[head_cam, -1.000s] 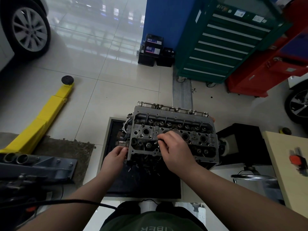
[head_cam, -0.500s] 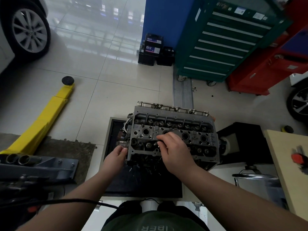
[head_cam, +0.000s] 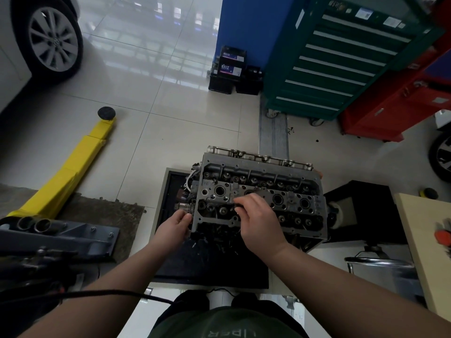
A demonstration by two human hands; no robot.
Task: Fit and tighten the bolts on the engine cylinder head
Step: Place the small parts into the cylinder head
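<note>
Closest to me, my green shirt (head_cam: 227, 323) is filling the bottom edge, and both my bare forearms are reaching out over the black mat (head_cam: 210, 262) on the floor. My left hand (head_cam: 174, 226) is resting at the near left corner of the cylinder head (head_cam: 262, 191), fingers curled and touching the small metal stub sticking out of that end. My right hand (head_cam: 258, 222) is sitting on top of the head, near its middle, fingertips pressed together and pinching something small and dark there. I cannot tell for sure that it is a bolt; it is too small and half hidden by my fingers. The cylinder head itself is lying flat, top face up, at the far end of the mat, its round bores and rows of holes showing.

Off to my left, a grey steel bracket (head_cam: 61, 237) with two short tubes is lying on the floor, and a yellow lift arm (head_cam: 73, 167) is stretching away from it with a black round pad at its tip. To my right, a pale wooden surface (head_cam: 429, 240) is carrying a blurred red item. Further out, a green drawer cabinet (head_cam: 336, 59) is standing beside a red cabinet (head_cam: 400, 98), black boxes (head_cam: 231, 69) are stacked against a blue wall, and a car wheel (head_cam: 53, 37) is sitting far left.
</note>
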